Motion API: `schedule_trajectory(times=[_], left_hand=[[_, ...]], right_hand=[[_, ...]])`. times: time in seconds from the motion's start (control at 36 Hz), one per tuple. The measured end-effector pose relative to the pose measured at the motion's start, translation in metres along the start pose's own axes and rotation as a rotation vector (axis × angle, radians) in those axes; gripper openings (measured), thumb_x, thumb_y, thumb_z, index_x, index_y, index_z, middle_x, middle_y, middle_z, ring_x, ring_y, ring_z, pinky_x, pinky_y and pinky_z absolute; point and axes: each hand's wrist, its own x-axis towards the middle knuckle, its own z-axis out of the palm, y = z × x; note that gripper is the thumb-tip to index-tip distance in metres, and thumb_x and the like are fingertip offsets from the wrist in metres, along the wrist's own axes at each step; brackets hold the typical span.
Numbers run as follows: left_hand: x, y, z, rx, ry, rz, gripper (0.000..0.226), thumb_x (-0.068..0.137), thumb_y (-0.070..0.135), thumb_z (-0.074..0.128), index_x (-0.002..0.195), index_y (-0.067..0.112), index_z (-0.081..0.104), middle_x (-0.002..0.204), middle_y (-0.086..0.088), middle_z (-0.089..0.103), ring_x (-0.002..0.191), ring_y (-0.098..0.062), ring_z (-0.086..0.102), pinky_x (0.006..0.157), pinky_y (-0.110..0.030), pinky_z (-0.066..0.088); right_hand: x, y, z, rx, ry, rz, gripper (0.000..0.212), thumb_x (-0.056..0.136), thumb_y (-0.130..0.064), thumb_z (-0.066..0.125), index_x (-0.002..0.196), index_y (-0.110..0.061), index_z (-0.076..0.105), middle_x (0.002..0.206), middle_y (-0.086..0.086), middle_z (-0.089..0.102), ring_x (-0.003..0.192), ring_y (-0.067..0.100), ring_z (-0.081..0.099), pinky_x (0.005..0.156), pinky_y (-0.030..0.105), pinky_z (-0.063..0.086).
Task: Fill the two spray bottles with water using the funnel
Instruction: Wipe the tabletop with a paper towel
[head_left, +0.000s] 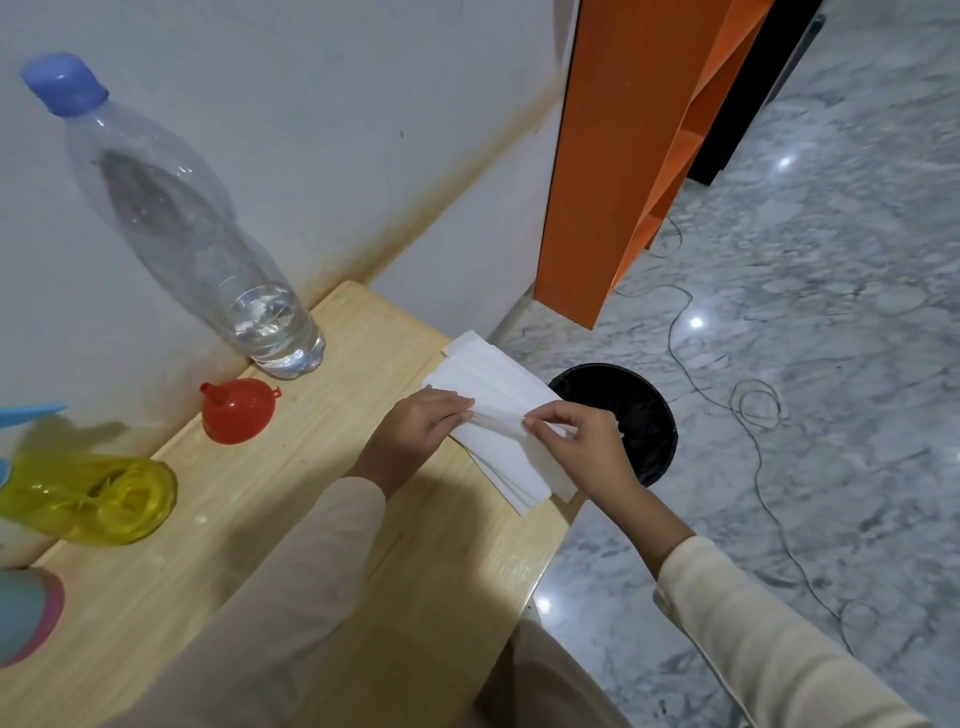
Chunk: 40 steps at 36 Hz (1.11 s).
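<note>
We see the red funnel (238, 411) lying mouth-down on the wooden table (291, 519), apart from the yellow spray bottle (98, 499) nearer us. Farther along, at the table's far corner, our left hand (423, 423) and right hand (576, 441) each pinch the white tissue stack (498, 395), which overhangs the table's edge. Bare tabletop lies open between funnel and tissues.

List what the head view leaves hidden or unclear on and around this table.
- Yellow spray bottle: its top is cut off by the left edge, so it is unclear whether the head is on.
- Second bottle: blurred and cropped at the lower left.
- Black bin: partly covered by the white tissues and the right hand; contents too dark.
- Left hand: fingertips hidden in the tissues.
</note>
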Motion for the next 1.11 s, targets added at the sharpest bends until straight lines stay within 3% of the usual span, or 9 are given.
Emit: schedule_trajectory(times=[0.25,0.39,0.53,0.61,0.69,0.83,0.94,1.03,1.11], left_hand=[[0.008,0.021,-0.014,-0.078,0.008,-0.038,0.022,0.094,0.021,0.058,0.110,0.012,0.070,0.109,0.005,0.068,0.104,-0.004,0.060,0.094,-0.019,0.044],[0.010,0.029,-0.021,-0.102,-0.009,-0.036,0.022,0.093,0.024,0.059,0.108,0.014,0.071,0.106,0.010,0.068,0.101,0.000,0.060,0.091,-0.018,0.044],[0.013,0.037,-0.037,-0.109,0.014,-0.047,0.019,0.092,0.026,0.060,0.103,0.018,0.072,0.098,0.020,0.066,0.094,0.004,0.060,0.085,-0.016,0.044],[0.016,0.042,-0.049,-0.113,0.072,-0.043,0.019,0.091,0.025,0.062,0.106,0.018,0.072,0.099,0.018,0.067,0.091,0.008,0.059,0.081,-0.010,0.041],[0.018,0.044,-0.065,-0.126,0.176,-0.024,0.019,0.088,0.018,0.065,0.105,0.015,0.073,0.094,0.013,0.069,0.085,0.011,0.058,0.076,-0.005,0.038],[0.009,0.041,-0.095,-0.157,0.316,-0.045,0.023,0.086,0.015,0.067,0.107,0.023,0.069,0.106,0.011,0.067,0.102,0.010,0.058,0.091,-0.011,0.042],[-0.021,0.026,-0.102,-0.126,0.359,-0.121,0.024,0.086,0.015,0.067,0.110,0.019,0.070,0.111,0.014,0.063,0.113,0.003,0.055,0.101,-0.010,0.036],[-0.058,0.007,-0.098,-0.028,0.382,-0.195,0.024,0.086,0.006,0.067,0.109,0.008,0.070,0.107,0.010,0.065,0.112,-0.004,0.057,0.098,-0.006,0.035],[-0.101,-0.019,-0.084,0.070,0.376,-0.245,0.024,0.085,0.005,0.066,0.108,0.004,0.070,0.112,-0.005,0.069,0.114,-0.017,0.060,0.104,-0.018,0.039]], right_hand=[[0.002,-0.014,-0.012,-0.074,-0.136,-0.027,0.023,0.083,-0.023,0.070,0.106,-0.018,0.069,0.096,-0.016,0.064,0.091,-0.007,0.058,0.081,0.003,0.042],[0.005,-0.022,-0.017,-0.103,-0.063,-0.052,0.015,0.088,-0.023,0.064,0.098,-0.017,0.073,0.091,-0.011,0.070,0.087,0.004,0.063,0.080,0.023,0.049],[0.016,-0.039,-0.026,-0.096,-0.091,-0.073,0.017,0.093,-0.020,0.056,0.100,-0.017,0.071,0.096,-0.005,0.071,0.092,0.008,0.062,0.084,0.029,0.048],[0.025,-0.055,-0.029,-0.085,-0.114,-0.106,0.020,0.095,-0.020,0.052,0.103,-0.018,0.070,0.098,-0.003,0.071,0.094,0.008,0.062,0.083,0.027,0.047],[0.037,-0.076,-0.028,-0.087,-0.137,-0.168,0.021,0.095,-0.020,0.051,0.106,-0.017,0.070,0.097,-0.006,0.069,0.088,-0.006,0.059,0.076,0.011,0.043],[0.050,-0.106,-0.012,-0.114,-0.140,-0.321,0.022,0.092,-0.020,0.057,0.110,-0.015,0.070,0.099,-0.014,0.066,0.090,-0.008,0.058,0.078,0.003,0.041],[0.048,-0.105,0.019,-0.160,-0.179,-0.414,0.022,0.090,-0.020,0.061,0.109,-0.016,0.071,0.106,-0.004,0.071,0.104,0.009,0.061,0.091,0.022,0.047],[0.032,-0.088,0.052,-0.199,-0.225,-0.422,0.022,0.090,-0.018,0.062,0.110,-0.015,0.070,0.116,0.001,0.068,0.121,0.016,0.054,0.100,0.026,0.040],[0.007,-0.073,0.084,-0.279,-0.318,-0.450,0.022,0.091,-0.014,0.059,0.110,-0.010,0.070,0.117,0.007,0.068,0.123,0.026,0.053,0.100,0.037,0.039]])
